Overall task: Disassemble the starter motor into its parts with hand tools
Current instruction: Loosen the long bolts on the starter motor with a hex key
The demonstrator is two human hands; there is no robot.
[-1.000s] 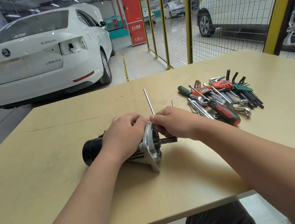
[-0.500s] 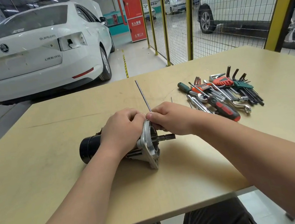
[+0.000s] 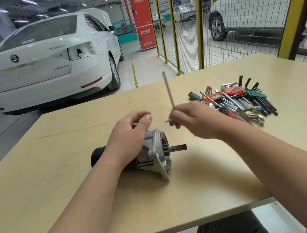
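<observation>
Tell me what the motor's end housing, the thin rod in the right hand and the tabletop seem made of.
End housing: pale grey, dull sheen, moulded ribs; likely cast aluminium.
Rod: thin, straight, silvery; probably steel, though blurred.
Tabletop: flat, even tan, matte; laminated board or plywood, cannot tell which.

Matt wooden table [image 3: 198, 189] (smooth), metal starter motor [image 3: 158, 151].
</observation>
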